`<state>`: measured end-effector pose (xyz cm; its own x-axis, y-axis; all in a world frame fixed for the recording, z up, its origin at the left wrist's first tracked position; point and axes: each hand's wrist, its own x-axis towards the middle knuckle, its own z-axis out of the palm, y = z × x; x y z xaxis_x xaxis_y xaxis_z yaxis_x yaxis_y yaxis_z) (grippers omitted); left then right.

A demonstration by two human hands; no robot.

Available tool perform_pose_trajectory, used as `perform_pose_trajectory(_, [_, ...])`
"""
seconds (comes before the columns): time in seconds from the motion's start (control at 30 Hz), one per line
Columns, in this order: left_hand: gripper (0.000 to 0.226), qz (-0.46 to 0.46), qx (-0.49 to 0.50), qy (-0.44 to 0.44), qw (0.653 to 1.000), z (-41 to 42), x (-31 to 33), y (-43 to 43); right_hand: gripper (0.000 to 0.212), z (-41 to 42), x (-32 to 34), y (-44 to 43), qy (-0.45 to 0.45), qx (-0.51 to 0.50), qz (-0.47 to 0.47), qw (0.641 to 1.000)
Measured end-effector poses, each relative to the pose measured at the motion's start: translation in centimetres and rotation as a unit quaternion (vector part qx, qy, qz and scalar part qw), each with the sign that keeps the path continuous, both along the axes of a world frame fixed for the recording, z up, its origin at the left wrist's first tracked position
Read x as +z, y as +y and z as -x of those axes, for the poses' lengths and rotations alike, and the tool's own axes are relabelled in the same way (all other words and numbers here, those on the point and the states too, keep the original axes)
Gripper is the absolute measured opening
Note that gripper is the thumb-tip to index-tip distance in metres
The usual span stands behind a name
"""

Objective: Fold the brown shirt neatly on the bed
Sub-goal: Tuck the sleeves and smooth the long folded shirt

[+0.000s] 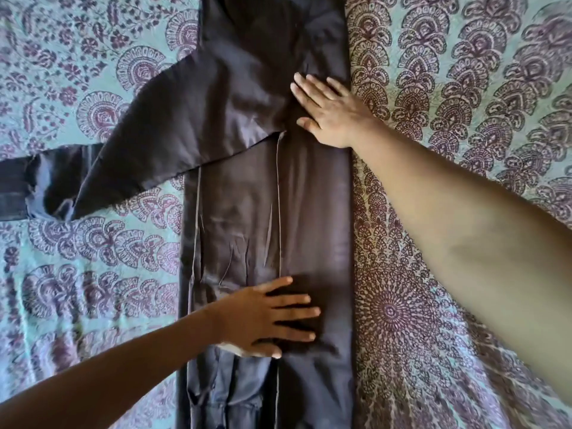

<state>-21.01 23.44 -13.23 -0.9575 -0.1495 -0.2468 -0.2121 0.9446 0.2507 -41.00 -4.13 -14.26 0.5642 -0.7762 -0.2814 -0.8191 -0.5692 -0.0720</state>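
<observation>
The brown shirt (309, 196) lies flat on the bed as a long narrow strip running from top to bottom of the view, its sides folded inward. One sleeve (161, 144) sticks out to the left across the bedcover, its cuff end (46, 184) crumpled at the far left edge. My left hand (272, 317) rests flat on the lower part of the shirt, fingers spread and pointing right. My right hand (328, 109) presses flat on the upper part, near the sleeve's base, fingers spread.
The bedcover (448, 103) is teal with purple paisley and fan prints and surrounds the shirt on both sides. My right forearm (479, 230) crosses the bed's right side.
</observation>
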Motion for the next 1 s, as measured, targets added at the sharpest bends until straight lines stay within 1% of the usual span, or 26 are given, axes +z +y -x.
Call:
perform_pose_trajectory(0.03, [0.052, 0.000, -0.002, -0.001, 1.000, -0.1, 0.4, 0.9, 0.060, -0.4, 0.3, 0.3, 0.007, -0.014, -0.004, 1.000])
perform_pose_trajectory(0.07, [0.052, 0.005, 0.022, 0.003, 1.000, -0.1, 0.9, 1.3, 0.061, -0.8, 0.6, 0.9, 0.001, -0.031, -0.005, 1.000])
perform_pose_trajectory(0.1, [0.052, 0.011, 0.077, 0.013, 0.997, 0.2, 1.4, 1.0, 0.061, -1.1, 0.8, 1.6, -0.017, -0.045, -0.004, 0.999])
perform_pose_trajectory(0.17, [0.049, 0.021, 0.218, 0.045, 0.975, 1.0, 2.3, -0.6, 0.060, -1.5, 1.3, 4.2, -0.068, -0.050, 0.007, 0.996])
perform_pose_trajectory(0.2, [0.048, 0.033, 0.260, 0.052, 0.964, 1.5, 2.5, -2.0, 0.059, -1.6, 1.4, 5.9, -0.088, -0.044, 0.014, 0.995])
perform_pose_trajectory(0.23, [0.049, 0.043, 0.277, 0.045, 0.959, 2.0, 2.5, -3.3, 0.058, -1.5, 1.6, 7.5, -0.103, -0.043, 0.021, 0.994])
perform_pose_trajectory(0.3, [0.052, 0.053, 0.251, 0.013, 0.967, 3.1, 2.0, -5.4, 0.057, -1.0, 1.5, 10.3, -0.122, -0.055, 0.017, 0.991])
perform_pose_trajectory(0.33, [0.054, 0.055, 0.225, -0.007, 0.973, 3.5, 1.7, -5.7, 0.058, -0.6, 1.3, 11.5, -0.117, -0.060, 0.007, 0.991])
perform_pose_trajectory(0.4, [0.059, 0.072, 0.168, -0.013, 0.983, 4.1, 0.1, -4.2, 0.064, 0.3, 0.5, 13.1, -0.081, -0.058, -0.010, 0.995])
perform_pose_trajectory(0.43, [0.062, 0.065, 0.153, -0.016, 0.986, 4.3, -0.5, -2.2, 0.067, 0.6, 0.1, 13.3, -0.065, -0.054, -0.012, 0.996])
perform_pose_trajectory(0.5, [0.064, 0.032, 0.137, -0.021, 0.990, 4.0, -0.9, 4.2, 0.066, 0.9, -0.4, 13.4, -0.048, -0.054, -0.009, 0.997])
perform_pose_trajectory(0.53, [0.063, 0.012, 0.110, -0.025, 0.994, 3.5, -0.7, 8.3, 0.064, 0.9, -0.6, 13.4, -0.043, -0.058, -0.009, 0.997])
perform_pose_trajectory(0.6, [0.063, -0.002, 0.032, -0.042, 0.999, 2.5, 0.0, 16.1, 0.061, 0.6, -0.5, 13.3, -0.033, -0.065, -0.010, 0.997])
perform_pose_trajectory(0.67, [0.062, -0.013, -0.015, -0.048, 0.999, 2.0, 0.8, 21.1, 0.060, 0.3, -0.2, 13.4, -0.022, -0.075, -0.009, 0.997])
perform_pose_trajectory(0.73, [0.060, -0.042, -0.001, -0.042, 0.998, 2.8, 1.7, 21.3, 0.061, 0.2, 0.4, 14.2, -0.026, -0.094, -0.009, 0.995])
perform_pose_trajectory(0.8, [0.059, -0.031, 0.076, -0.008, 0.997, 4.3, 2.3, 17.4, 0.062, -0.1, 0.8, 16.1, -0.051, -0.098, 0.001, 0.994])
perform_pose_trajectory(0.87, [0.059, 0.008, 0.177, 0.033, 0.984, 5.5, 2.0, 11.7, 0.061, 0.0, 0.7, 18.7, -0.078, -0.089, 0.011, 0.993])
perform_pose_trajectory(0.93, [0.060, 0.038, 0.225, 0.013, 0.973, 5.8, 1.2, 6.8, 0.061, 0.8, 0.1, 20.5, -0.081, -0.087, 0.010, 0.993])
perform_pose_trajectory(1.0, [0.061, 0.058, 0.204, -0.019, 0.977, 5.8, 0.2, 5.4, 0.062, 1.6, -0.4, 21.0, -0.071, -0.088, 0.009, 0.994])
